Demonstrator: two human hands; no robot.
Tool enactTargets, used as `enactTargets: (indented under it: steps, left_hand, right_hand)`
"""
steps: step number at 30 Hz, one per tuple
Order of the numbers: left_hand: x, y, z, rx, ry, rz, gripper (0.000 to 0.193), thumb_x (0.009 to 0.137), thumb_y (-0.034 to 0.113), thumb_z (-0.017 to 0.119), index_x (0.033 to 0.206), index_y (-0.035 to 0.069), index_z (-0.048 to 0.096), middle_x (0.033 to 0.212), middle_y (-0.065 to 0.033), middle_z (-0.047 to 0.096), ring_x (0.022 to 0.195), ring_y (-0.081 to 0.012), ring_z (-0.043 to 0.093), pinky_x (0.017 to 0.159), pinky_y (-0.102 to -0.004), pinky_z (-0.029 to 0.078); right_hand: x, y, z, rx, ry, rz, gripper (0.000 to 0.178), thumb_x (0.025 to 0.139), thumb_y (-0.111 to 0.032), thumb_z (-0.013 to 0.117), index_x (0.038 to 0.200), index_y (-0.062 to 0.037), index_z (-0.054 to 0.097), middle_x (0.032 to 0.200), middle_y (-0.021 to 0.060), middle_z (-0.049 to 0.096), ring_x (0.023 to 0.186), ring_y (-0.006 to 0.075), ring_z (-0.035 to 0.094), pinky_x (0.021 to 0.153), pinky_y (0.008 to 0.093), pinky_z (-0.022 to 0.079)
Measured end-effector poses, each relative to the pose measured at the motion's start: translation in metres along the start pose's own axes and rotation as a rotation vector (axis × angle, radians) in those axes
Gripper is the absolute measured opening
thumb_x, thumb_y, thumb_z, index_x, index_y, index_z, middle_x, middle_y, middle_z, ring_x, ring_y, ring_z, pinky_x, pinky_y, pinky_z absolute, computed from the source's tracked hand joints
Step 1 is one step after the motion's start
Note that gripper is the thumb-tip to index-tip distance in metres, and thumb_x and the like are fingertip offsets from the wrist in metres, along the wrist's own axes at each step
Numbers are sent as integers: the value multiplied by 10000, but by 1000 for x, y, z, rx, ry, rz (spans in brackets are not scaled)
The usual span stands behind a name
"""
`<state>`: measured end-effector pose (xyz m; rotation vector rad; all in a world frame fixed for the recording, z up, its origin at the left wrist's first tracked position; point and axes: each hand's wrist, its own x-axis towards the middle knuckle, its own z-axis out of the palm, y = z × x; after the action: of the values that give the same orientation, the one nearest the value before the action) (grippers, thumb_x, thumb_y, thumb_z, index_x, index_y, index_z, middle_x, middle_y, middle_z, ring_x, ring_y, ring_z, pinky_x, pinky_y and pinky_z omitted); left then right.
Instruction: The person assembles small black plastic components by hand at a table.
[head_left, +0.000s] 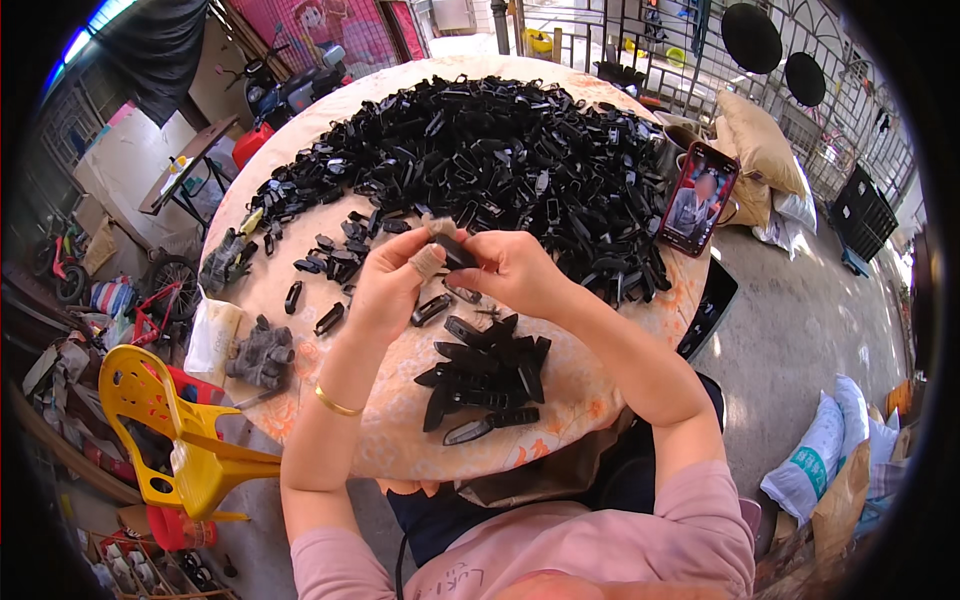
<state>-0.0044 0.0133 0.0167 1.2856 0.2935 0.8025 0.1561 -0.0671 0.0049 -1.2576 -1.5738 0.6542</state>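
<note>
My left hand (pixel 392 278) and my right hand (pixel 518 268) meet over the middle of the round table. Between them they pinch a small elongated black plastic piece (pixel 457 252); its exact kind is unclear. Beige wrapping covers a thumb and a fingertip of my left hand, and a gold bangle (pixel 338 402) circles that wrist. Just beyond my hands rises a large heap of similar black plastic pieces (pixel 480 150). Nearer to me, below my hands, lies a smaller pile of black pieces (pixel 487 375). A few loose ones (pixel 330 318) are scattered left of my left forearm.
A phone (pixel 700 198) stands propped at the table's right edge against a metal pot. Dark gloves (pixel 262 355) lie on the left of the patterned tablecloth (pixel 400 440). A yellow chair (pixel 175 430) stands at left; sacks (pixel 760 150) lean on the right.
</note>
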Motion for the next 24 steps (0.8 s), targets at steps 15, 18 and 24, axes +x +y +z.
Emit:
enactTargets:
  steps: [15, 18, 24]
  left_hand:
    - [-17, 19, 6, 510, -260, -256, 345, 793, 107, 670, 1091, -20, 555, 863, -67, 651, 768, -79, 572, 683, -203, 456]
    - [-21, 6, 6, 803, -526, -168, 308, 777, 217, 701, 976, 6, 598, 703, -18, 593, 645, -62, 528, 582, -224, 438]
    - [-5, -8, 6, 625, 159, -248, 238, 869, 218, 586, 898, -14, 634, 682, -11, 602, 588, -64, 555, 522, -191, 443]
  right_hand:
    - [-12, 15, -10, -971, -27, 19, 366, 695, -265, 704, 937, -40, 546, 803, 131, 623, 788, 293, 619, 686, 387, 496]
    - [-3, 17, -9, -937, -123, 131, 333, 693, -183, 674, 960, -35, 540, 809, 147, 624, 792, 306, 616, 691, 388, 493]
    - [4, 10, 13, -284, 218, -108, 546, 679, -111, 721, 1169, -45, 491, 720, 95, 611, 574, 201, 567, 564, 288, 474]
